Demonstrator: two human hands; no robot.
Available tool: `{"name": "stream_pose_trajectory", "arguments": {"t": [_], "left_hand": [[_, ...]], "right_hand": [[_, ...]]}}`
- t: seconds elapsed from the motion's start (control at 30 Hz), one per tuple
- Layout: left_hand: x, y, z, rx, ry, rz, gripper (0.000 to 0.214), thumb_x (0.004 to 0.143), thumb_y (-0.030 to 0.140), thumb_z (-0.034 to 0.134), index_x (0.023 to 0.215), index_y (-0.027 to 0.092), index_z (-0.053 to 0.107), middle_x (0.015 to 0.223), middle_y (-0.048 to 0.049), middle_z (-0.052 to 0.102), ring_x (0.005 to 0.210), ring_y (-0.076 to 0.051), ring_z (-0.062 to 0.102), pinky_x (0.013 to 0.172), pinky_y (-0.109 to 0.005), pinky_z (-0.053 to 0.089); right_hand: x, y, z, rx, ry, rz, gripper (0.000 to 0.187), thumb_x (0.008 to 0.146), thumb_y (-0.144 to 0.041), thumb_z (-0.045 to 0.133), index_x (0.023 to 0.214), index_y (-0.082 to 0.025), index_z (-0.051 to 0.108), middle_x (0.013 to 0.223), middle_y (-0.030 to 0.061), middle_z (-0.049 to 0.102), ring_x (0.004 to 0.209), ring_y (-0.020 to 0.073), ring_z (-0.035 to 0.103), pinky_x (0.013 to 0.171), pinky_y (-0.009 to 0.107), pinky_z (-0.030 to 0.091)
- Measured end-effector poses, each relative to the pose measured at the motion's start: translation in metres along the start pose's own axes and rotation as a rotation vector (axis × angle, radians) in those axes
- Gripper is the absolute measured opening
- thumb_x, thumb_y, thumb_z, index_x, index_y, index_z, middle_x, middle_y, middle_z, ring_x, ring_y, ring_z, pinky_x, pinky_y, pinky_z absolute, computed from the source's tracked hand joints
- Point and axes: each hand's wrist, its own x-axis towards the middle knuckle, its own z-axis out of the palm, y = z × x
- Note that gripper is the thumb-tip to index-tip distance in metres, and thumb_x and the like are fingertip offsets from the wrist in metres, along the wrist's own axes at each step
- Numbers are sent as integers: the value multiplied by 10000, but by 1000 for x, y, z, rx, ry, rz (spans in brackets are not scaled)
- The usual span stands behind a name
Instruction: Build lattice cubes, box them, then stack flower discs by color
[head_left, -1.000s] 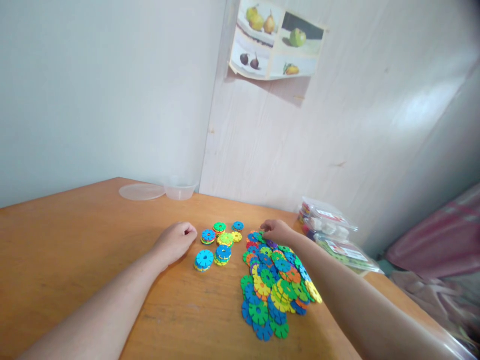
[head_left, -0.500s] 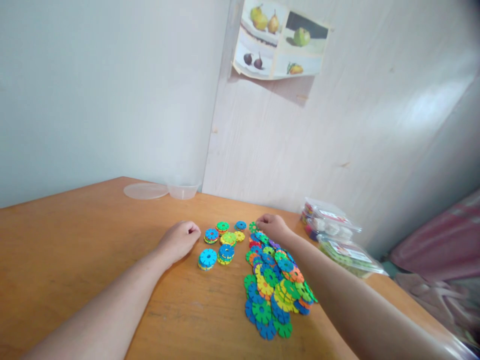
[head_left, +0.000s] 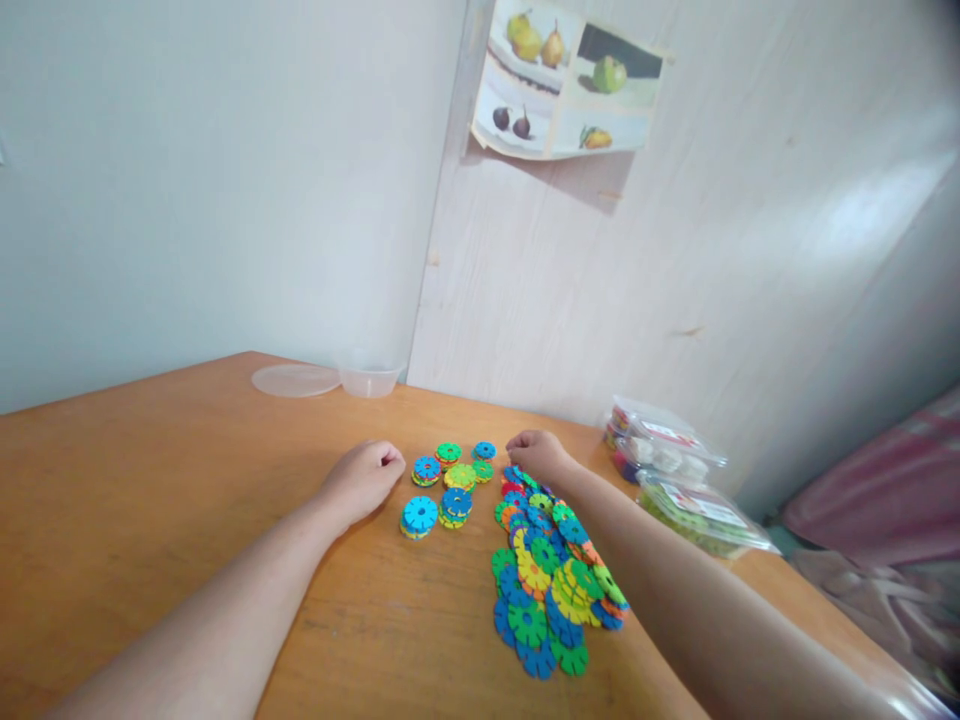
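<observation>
A person's left hand [head_left: 365, 478], fingers curled together, rests beside short stacks of notched discs [head_left: 459, 477] on a wooden counter [head_left: 187, 470]; the right hand [head_left: 541, 455] is at the far end of a multicolored disc pile [head_left: 538, 575], its finger closure unclear.

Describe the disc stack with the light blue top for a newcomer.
On the wooden table, small disc stacks sit between the left hand and the wide disc pile. Find the stack nearest the camera: its light blue top is paler than the blue-topped neighbour on its right.
</observation>
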Motion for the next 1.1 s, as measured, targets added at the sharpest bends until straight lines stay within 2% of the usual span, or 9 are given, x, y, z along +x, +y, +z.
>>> {"name": "stream_pose_trajectory", "arguments": {"t": [0.07, 0.17, 0.33, 0.47, 0.7, 0.93, 1.03, 1.1], "left_hand": [[1, -1, 1, 1, 0, 4, 190, 763, 320, 499, 685, 203, 627, 774, -25, 700, 757, -191, 619, 622, -272, 380], [1, -3, 2, 0, -3, 5, 200, 768, 332, 497, 698, 205, 635, 789, -29, 704, 766, -194, 622, 625, -271, 387], [0, -1, 0, 3, -4, -11, 203, 775, 328, 488, 705, 205, 633, 799, -32, 709, 764, -194, 626, 628, -272, 391], [0, 0, 0, -2, -10, -5, 199, 777, 327, 488, 705, 204, 626, 797, -30, 707, 763, -194, 626, 632, -272, 393], [-1, 1, 0, -3, -16, -20, 201, 783, 334, 492, 711, 205, 629, 791, -26, 703, 779, -197, 626, 634, -272, 388], [-3, 4, -2, 5, -11, -28, 197, 778, 327, 492, 705, 205, 628, 794, -31, 707, 772, -199, 623, 626, -269, 392], [-3, 3, -1, 2, -5, -15, 199, 771, 327, 492, 705, 207, 636, 792, -32, 705, 765, -197, 620, 626, -268, 396], [-2, 2, -1, 6, -6, -5, 197, 764, 323, 492, 698, 207, 636, 784, -34, 702, 757, -198, 618, 623, -272, 394]], "right_hand": [[0, 8, -10, -79, 4, -27, 234, 749, -183, 610, 929, -172, 760, 967, 79, 754, 893, 210, 683, 701, 247, 477], [-2, 19, -19, -174, -59, -87, 272, 695, -261, 704, 952, -202, 774, 1034, 72, 751, 967, 236, 669, 774, 266, 472], [-4, 26, -17, -250, -147, -121, 194, 703, -330, 714, 844, -212, 775, 898, 47, 756, 853, 215, 671, 683, 253, 448], [-5, 26, -17, -241, -152, -120, 201, 706, -319, 715, 864, -198, 743, 854, 33, 737, 779, 182, 651, 615, 237, 417], [-11, 9, -12, -178, -87, -153, 380, 685, -321, 751, 1022, -179, 650, 944, 32, 686, 806, 154, 601, 612, 222, 399], [-10, -20, 6, -129, -28, -366, 335, 685, -329, 772, 945, -172, 631, 921, 29, 645, 811, 154, 550, 667, 245, 388], [-9, -21, 5, -122, -24, -352, 340, 722, -358, 754, 981, -171, 636, 966, 40, 659, 846, 158, 567, 694, 247, 404], [-9, -17, -2, -165, -23, -314, 276, 768, -302, 698, 1005, -171, 647, 973, 45, 669, 850, 156, 580, 694, 243, 409]]}}
